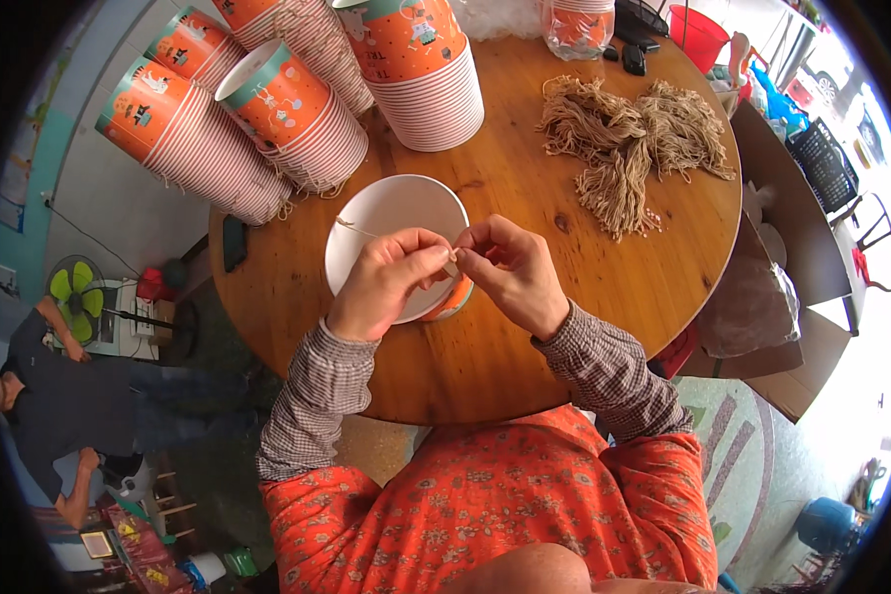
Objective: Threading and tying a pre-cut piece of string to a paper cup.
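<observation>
A large paper bucket (398, 201), white inside and orange outside, stands on the table with its mouth tilted toward me. A thin beige cord (356, 228) runs from the left of its rim across the opening to my fingers. Over the bucket's near right side, my left hand (386, 287) pinches the cord between thumb and forefinger. My right hand (515, 272) meets it fingertip to fingertip, also pinching at the cord's end. A small pale bit shows between the fingertips; its exact shape is hidden.
Nested stacks of orange paper buckets (426, 94) stand and lean at the far left. Bundles of beige cords (643, 134) lie on the round wooden table (525, 356) at the far right. An open cardboard box (792, 257) is beyond the right edge. Another person (79, 396) is at the left.
</observation>
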`<state>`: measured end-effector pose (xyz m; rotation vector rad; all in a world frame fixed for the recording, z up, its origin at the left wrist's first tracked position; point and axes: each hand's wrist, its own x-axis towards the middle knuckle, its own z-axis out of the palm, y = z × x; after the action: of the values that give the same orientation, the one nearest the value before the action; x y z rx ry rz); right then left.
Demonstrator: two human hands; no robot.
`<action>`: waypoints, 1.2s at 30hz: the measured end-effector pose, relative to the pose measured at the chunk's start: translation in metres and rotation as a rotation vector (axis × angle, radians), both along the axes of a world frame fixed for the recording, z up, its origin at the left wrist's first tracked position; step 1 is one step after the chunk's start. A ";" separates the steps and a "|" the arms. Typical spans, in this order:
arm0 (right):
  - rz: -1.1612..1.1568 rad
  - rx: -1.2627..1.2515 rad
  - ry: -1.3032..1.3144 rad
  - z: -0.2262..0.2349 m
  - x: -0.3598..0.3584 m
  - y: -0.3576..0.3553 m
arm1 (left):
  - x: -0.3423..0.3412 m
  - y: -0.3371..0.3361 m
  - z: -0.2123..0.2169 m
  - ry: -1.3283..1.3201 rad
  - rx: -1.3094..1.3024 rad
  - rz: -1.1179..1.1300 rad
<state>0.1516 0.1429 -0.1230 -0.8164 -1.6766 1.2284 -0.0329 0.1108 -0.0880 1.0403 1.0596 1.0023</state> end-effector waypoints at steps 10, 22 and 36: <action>-0.108 0.360 0.226 -0.009 -0.005 0.004 | 0.004 0.007 -0.003 -0.361 -0.175 0.012; 0.183 -0.319 0.538 -0.010 0.003 0.012 | 0.004 0.000 0.001 -0.173 -0.012 0.059; 0.127 -0.158 0.437 -0.010 -0.005 0.011 | 0.004 -0.009 0.006 0.126 0.092 0.085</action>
<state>0.1462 0.1538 -0.1333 -0.4899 -1.3026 1.5165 -0.0287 0.1021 -0.0819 1.1537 1.1773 1.0731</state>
